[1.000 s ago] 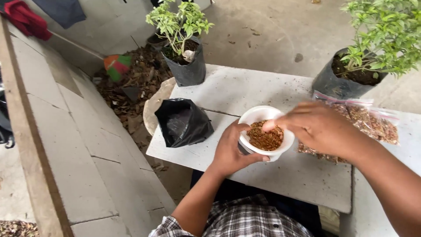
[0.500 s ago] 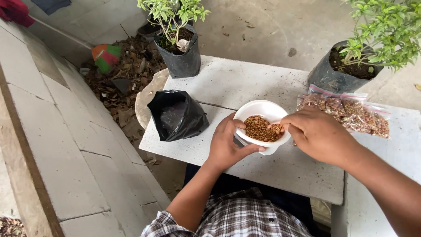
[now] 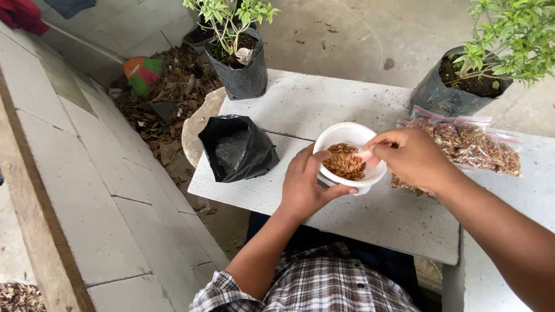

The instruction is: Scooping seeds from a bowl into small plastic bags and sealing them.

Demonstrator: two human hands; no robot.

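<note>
My left hand [image 3: 305, 185] grips a small white bowl [image 3: 342, 136] from its near side, tilting it toward me above the concrete slab [image 3: 324, 104]. Brown flaky material [image 3: 344, 164] fills the bowl's lower part. My right hand [image 3: 411, 157] is at the bowl's right rim, its fingertips pinching a small pale pink object that reaches into the brown material. An empty black plastic grow bag [image 3: 237, 149] stands open on the slab to the left of the bowl.
A clear zip bag of brown material [image 3: 480, 144] lies right of the bowl. Two potted plants in black bags stand at the back: one [image 3: 238, 63] at back left, another [image 3: 462, 86] at back right. Dry leaves [image 3: 167, 98] cover the ground at left, beside paving slabs [image 3: 81, 190].
The bowl now tilts more toward me. My right hand has shifted from over the bowl to its right rim, fingertips dipping into the brown material. The view has shifted slightly.
</note>
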